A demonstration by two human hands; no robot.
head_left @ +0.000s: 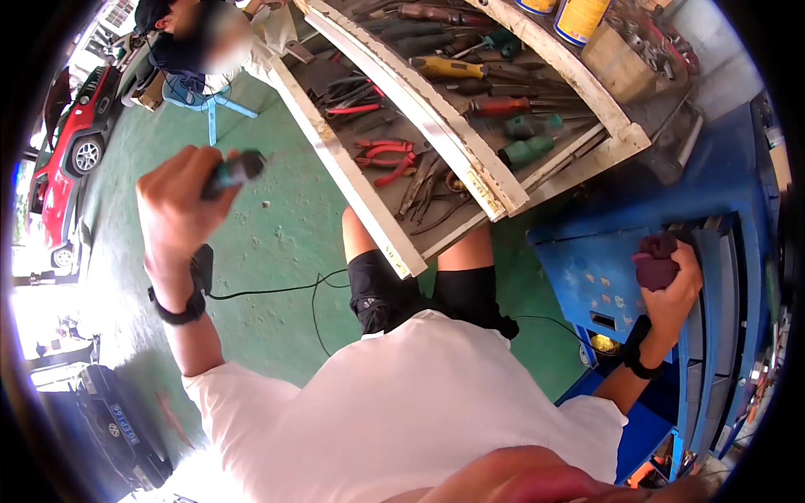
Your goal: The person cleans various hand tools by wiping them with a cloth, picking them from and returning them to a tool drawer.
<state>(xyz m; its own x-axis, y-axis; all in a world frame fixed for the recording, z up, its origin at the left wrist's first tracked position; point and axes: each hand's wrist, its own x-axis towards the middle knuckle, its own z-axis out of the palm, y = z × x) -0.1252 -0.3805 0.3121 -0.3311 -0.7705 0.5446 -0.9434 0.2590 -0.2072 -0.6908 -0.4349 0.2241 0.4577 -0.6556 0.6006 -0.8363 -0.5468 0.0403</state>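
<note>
My left hand (180,197) is raised over the green floor on the left, closed around a green-and-black screwdriver handle (240,169). Motion blurs its end, and no shaft shows. On the right, my right hand (676,289) grips a bunched maroon cloth (656,261) in front of the blue tool cabinet (579,277). Between the hands, above my knees, is a worn white tool tray (344,163) split by a divider. Red-handled pliers (387,155) lie in its near section. A yellow-handled screwdriver (449,66) and several green-handled screwdrivers (528,151) lie in the far one.
Another person (189,50) is at the upper left near a light blue stool (210,102). A black cable (277,293) crosses the floor. Yellow-and-blue cans (580,18) and a wooden block (619,63) stand beyond the tray. A red car (71,159) is at far left.
</note>
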